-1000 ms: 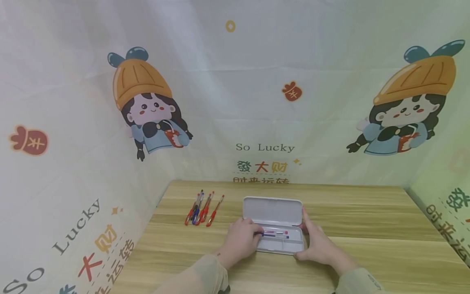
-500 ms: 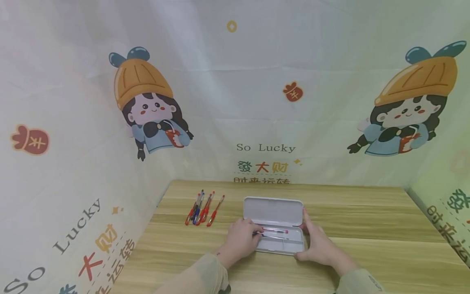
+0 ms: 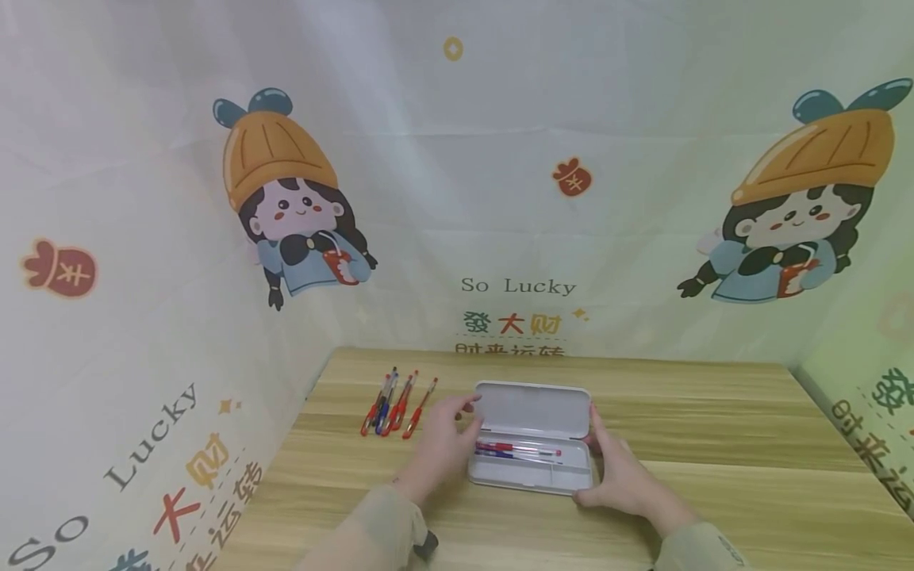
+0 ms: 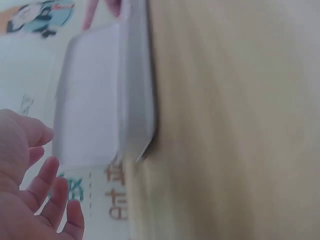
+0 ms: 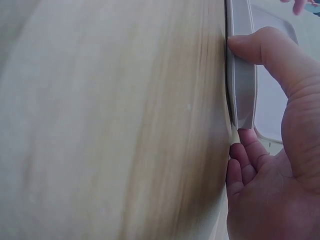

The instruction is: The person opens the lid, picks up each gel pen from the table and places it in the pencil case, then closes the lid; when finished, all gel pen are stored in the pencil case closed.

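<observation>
A light grey pencil case (image 3: 534, 412) stands on the table with its lid raised. Inside its rear compartment lie a red pen (image 3: 495, 447) and a blue pen (image 3: 497, 456), side by side. My right hand (image 3: 620, 474) grips the case's right end; in the right wrist view the thumb presses the front wall and the other fingers curl round behind the end. My left hand (image 3: 448, 434) is raised beside the case's left end, fingers relaxed and holding nothing. In the left wrist view, that hand (image 4: 35, 185) is apart from the open lid (image 4: 90, 95).
Several red, blue and dark pens (image 3: 395, 404) lie in a loose bunch on the table's left side. The wood-grain table (image 3: 721, 444) reaches back to a printed cloth backdrop (image 3: 514, 214), which also hangs at both sides.
The left hand has let go of the pens in the case and moved up and left, uncovering their coloured grip ends. The right hand keeps its hold on the case.
</observation>
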A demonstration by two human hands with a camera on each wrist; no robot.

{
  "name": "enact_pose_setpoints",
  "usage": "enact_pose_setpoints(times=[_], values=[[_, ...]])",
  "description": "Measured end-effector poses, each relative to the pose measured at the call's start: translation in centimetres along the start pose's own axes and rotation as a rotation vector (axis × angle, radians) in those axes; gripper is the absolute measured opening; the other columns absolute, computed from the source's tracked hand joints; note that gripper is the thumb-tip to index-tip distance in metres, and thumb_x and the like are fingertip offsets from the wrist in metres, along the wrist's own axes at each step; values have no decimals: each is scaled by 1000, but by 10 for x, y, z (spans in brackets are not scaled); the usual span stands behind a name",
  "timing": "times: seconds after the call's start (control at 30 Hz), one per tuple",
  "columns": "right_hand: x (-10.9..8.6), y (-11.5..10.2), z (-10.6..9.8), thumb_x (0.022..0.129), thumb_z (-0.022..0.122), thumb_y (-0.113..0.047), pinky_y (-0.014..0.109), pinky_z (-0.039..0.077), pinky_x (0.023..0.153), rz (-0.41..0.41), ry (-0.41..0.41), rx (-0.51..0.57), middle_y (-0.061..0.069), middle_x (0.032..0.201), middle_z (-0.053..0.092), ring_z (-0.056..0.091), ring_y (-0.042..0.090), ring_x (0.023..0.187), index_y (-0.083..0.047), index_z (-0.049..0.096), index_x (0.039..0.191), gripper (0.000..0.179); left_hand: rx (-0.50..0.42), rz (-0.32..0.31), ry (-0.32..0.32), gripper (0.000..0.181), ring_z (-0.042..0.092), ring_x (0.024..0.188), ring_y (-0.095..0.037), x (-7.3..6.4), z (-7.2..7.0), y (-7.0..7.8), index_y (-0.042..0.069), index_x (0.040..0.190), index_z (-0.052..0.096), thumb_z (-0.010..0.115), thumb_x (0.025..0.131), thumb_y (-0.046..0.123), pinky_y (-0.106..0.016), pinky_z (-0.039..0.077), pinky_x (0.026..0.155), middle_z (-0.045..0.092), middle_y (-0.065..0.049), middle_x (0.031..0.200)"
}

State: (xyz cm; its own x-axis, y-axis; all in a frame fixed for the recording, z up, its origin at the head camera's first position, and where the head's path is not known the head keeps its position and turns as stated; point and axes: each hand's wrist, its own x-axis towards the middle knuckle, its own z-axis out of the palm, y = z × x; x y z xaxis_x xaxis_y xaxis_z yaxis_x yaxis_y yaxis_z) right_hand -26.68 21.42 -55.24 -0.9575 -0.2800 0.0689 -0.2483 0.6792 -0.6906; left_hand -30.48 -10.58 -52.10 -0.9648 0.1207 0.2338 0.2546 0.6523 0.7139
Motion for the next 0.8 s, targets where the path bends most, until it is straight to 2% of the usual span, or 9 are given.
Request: enact_pose_setpoints(times=[0.07,0.13,0.27,0.43,0.6,0.7,0.8], values=[[0,0,0,61,103,-27,70,39,125,-6,6,-3,20,146,66,51,44,141,3,-3,174,158,-29,-19,60,43,66,115,-25,6,-10,-4,17,145,69,75,102,20,-48,59,99,73,-7,127],[0,1,-1,60,103,-28,71,39,125,-12,11,-4,20,145,67,52,44,141,3,-3,174,158,-33,-10,125,44,69,113,-31,12,-20,-10,13,144,70,77,101,18,-50,59,97,75,-11,127],[0,0,-2,61,103,-27,71,39,125,-17,13,-1,19,144,67,51,45,141,3,-3,173,158,-33,-34,192,43,69,113,-34,21,-39,-24,13,144,70,77,102,20,-47,58,94,75,-13,129],[0,0,-2,61,103,-26,73,38,125,-9,5,12,20,145,66,50,45,141,3,-4,174,158,-33,-99,231,44,68,114,-35,31,-56,-47,11,146,69,75,104,24,-47,58,93,72,-18,133],[0,0,-2,61,103,-26,73,37,125,-10,0,14,20,146,66,49,46,142,3,-4,173,158,-37,-136,274,46,70,118,-43,37,-67,-76,3,146,66,73,102,17,-54,60,95,69,-26,138],[0,1,-1,61,103,-26,73,36,126,-9,-4,17,20,146,65,49,46,142,2,-5,174,158,15,-165,305,47,69,122,-45,36,-72,-91,0,145,66,74,101,15,-59,59,99,70,-28,137],[-1,1,-1,61,103,-26,72,36,126,-4,-4,20,20,145,65,51,45,141,2,-5,174,158,66,-213,305,48,66,128,-49,33,-74,-100,1,145,66,74,101,17,-63,55,107,69,-29,138]])
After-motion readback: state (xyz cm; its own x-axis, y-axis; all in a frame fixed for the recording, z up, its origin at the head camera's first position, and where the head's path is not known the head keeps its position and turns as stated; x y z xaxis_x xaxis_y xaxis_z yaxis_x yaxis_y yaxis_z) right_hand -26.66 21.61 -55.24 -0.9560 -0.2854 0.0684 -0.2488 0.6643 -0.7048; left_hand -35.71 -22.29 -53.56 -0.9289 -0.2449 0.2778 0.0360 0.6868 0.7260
